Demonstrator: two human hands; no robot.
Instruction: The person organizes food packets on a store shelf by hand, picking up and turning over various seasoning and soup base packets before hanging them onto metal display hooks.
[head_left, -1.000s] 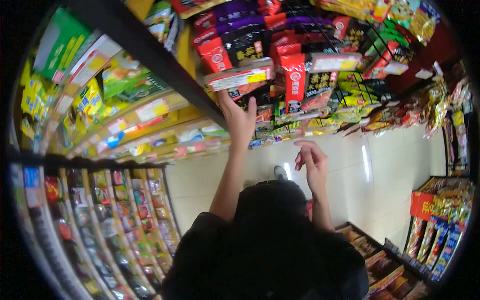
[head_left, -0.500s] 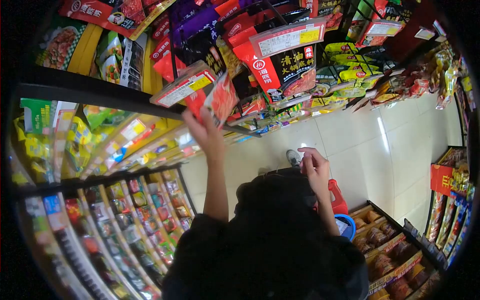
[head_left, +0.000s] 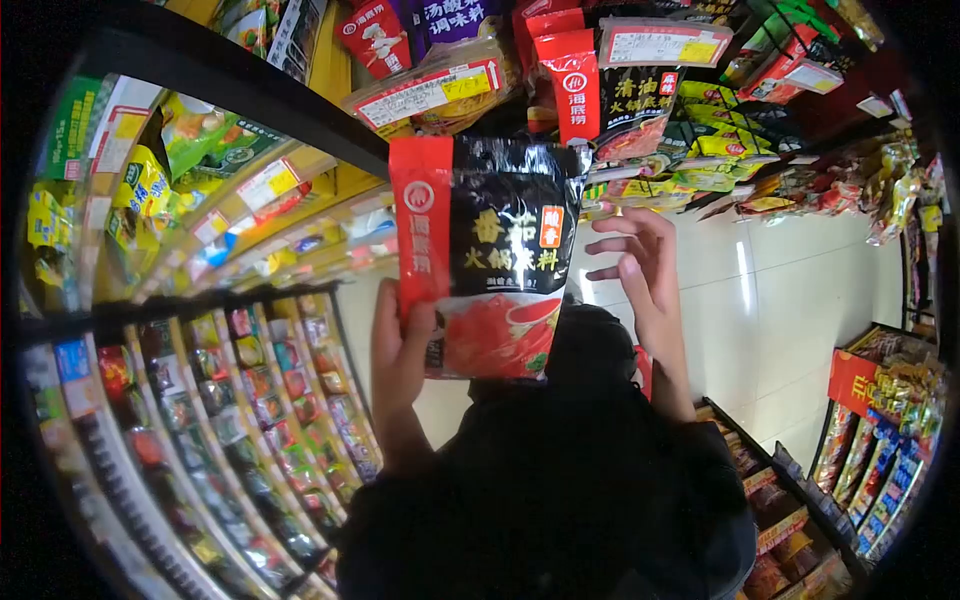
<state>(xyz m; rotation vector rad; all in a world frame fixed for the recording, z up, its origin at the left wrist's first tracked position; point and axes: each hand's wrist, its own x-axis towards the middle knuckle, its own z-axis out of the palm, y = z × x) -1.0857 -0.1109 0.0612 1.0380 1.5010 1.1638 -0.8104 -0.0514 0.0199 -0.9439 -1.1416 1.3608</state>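
A red and black packet of tomato hot pot base [head_left: 500, 255] is held upright before my chest, its printed front facing me. My left hand [head_left: 402, 345] grips it at the lower left edge, thumb across the front and the other fingers hidden behind. Just right of the packet, my right hand [head_left: 645, 255] is raised with its fingers apart and slightly bent, holding nothing. Behind the packet, similar hot pot base packets [head_left: 578, 95] hang on the rack, with a price tag holder [head_left: 665, 45] in front of them.
Shelves of bagged food [head_left: 160, 195] run along the left. Lower left, slanted rows hold small packaged goods [head_left: 265, 380]. Racks with snack packs [head_left: 850, 460] stand at the right beyond the tiled floor [head_left: 750, 290]. Another tiered stand [head_left: 785, 520] is at lower right.
My left hand has drawn the packet away from the rack toward me and turned its front to face me. My right hand has risen closer to it, fingers spreading.
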